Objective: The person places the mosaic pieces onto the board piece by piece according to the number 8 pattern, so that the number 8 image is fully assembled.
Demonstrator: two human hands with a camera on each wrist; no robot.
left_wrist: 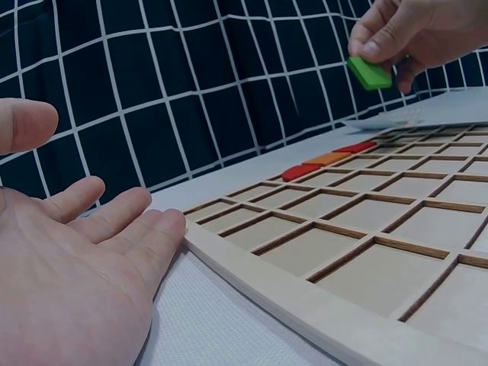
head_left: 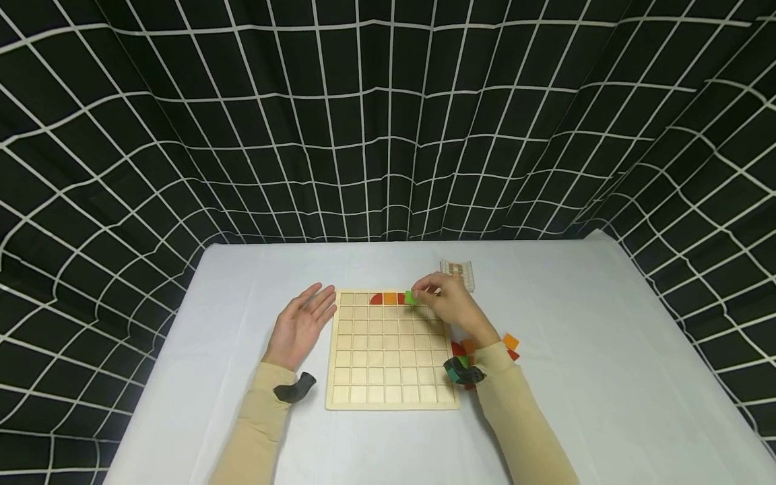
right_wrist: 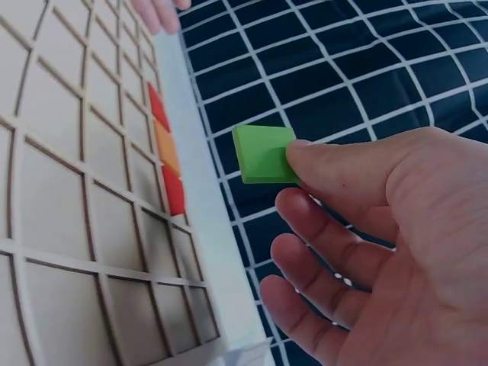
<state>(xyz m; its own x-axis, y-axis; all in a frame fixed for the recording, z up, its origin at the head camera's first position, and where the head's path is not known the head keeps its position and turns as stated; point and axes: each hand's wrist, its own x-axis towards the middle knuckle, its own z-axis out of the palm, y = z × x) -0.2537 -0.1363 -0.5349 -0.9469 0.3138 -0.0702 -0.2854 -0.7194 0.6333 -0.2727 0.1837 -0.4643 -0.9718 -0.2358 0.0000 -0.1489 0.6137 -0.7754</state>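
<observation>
- While the right hand (head_left: 451, 300) pinches a green tile (right_wrist: 263, 155), thumb flat on its smooth face, the other fingers curve loosely beneath.
- And that square hangs in the air, above the far row of a pale wooden board (head_left: 376, 358) ribbed with raised strips!
- Over on the left, the left hand (head_left: 301, 330) lies spread, palm up, holding nothing, fingertips just beside the board's edge.
- Look along that far row: a round-cornered red tile (head_left: 376, 299), a square orange tile (head_left: 390, 298), then a second red tile (head_left: 401, 298), side by side.
- Near the right sleeve (head_left: 521, 404), loose tiles (head_left: 510, 341) scatter across white cloth (head_left: 594, 337), partly hidden.
</observation>
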